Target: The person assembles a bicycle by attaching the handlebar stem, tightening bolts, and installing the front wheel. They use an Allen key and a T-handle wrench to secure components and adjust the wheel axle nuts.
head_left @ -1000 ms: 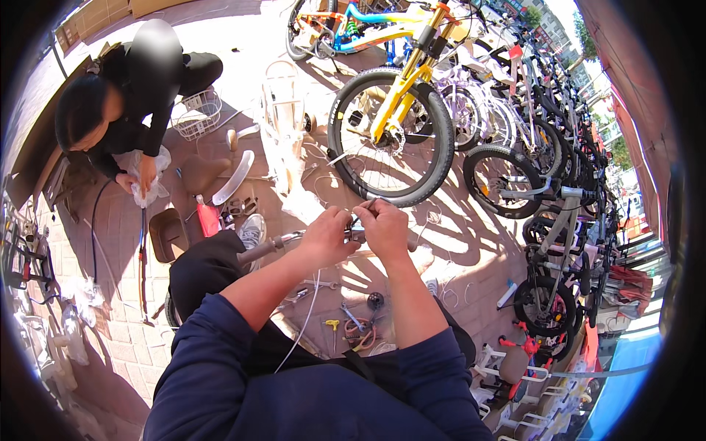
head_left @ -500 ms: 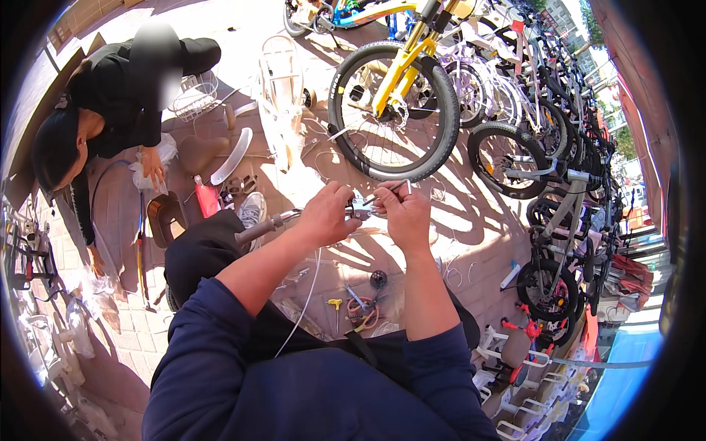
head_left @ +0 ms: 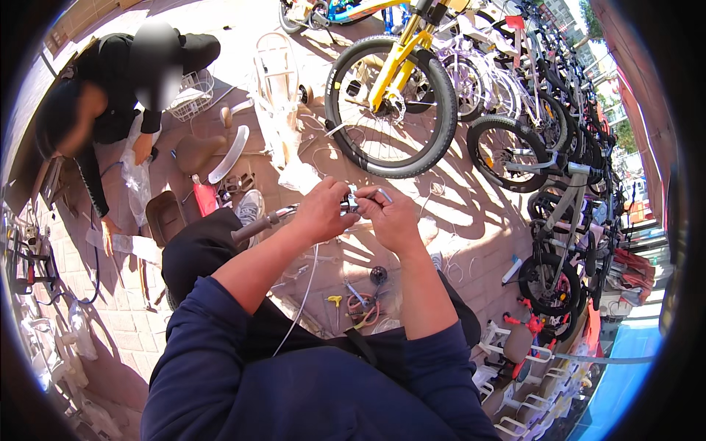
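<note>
My left hand (head_left: 323,211) is closed around a small silver metal fitting (head_left: 352,203) at the end of a handlebar with a greyish-brown grip (head_left: 254,226). Fingers cover most of that fitting, so I cannot tell its exact kind. My right hand (head_left: 392,220) pinches a thin metal hex key (head_left: 382,194), its inner end meeting the fitting beside my left fingertips. From below the bar a white cable (head_left: 304,294) hangs down across my lap. On the ground between my legs lie a yellow-handled tool (head_left: 335,303) and pliers with orange handles (head_left: 362,309).
A yellow bicycle's front wheel (head_left: 390,106) stands just ahead. Rows of bicycles (head_left: 548,147) crowd the right side. To the left, a person in black (head_left: 110,88) bends over plastic wrapping (head_left: 136,176). A brown saddle (head_left: 197,153) and white basket (head_left: 193,95) lie nearby.
My right hand has moved left, bringing the hex key up against the fitting by my left hand. The other person's hands have shifted over the plastic wrapping.
</note>
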### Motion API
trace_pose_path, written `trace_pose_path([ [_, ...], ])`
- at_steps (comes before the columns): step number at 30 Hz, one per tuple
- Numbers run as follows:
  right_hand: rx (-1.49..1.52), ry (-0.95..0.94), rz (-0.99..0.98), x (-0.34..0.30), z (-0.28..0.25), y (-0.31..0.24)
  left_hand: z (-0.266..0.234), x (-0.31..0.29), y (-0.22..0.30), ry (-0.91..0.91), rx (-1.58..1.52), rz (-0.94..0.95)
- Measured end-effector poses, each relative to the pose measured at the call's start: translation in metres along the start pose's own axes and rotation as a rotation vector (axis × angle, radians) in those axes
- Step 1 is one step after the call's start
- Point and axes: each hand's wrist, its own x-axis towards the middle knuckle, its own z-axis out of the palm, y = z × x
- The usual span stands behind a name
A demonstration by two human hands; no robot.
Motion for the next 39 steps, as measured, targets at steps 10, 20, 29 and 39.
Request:
trace_pose_path([
  [10, -0.169, 0.113, -0.063, 0.000, 0.008, -0.009, -0.001, 0.000, -0.001, -0.032, 0.017, -0.005],
  [20, -0.214, 0.272, -0.035, -0.003, 0.015, 0.000, -0.030, 0.006, 0.009, -0.241, 0.096, -0.187],
  [29, 0.408, 0.184, 0.867, -0.001, -0.023, 0.044, -0.012, -0.024, -0.009, -0.270, -1.259, -1.170],
  [39, 0.715, 0.164, 0.650, 0.034, -0.002, 0.084, 0.011, -0.006, -0.041, 0.059, -1.348, -0.720],
])
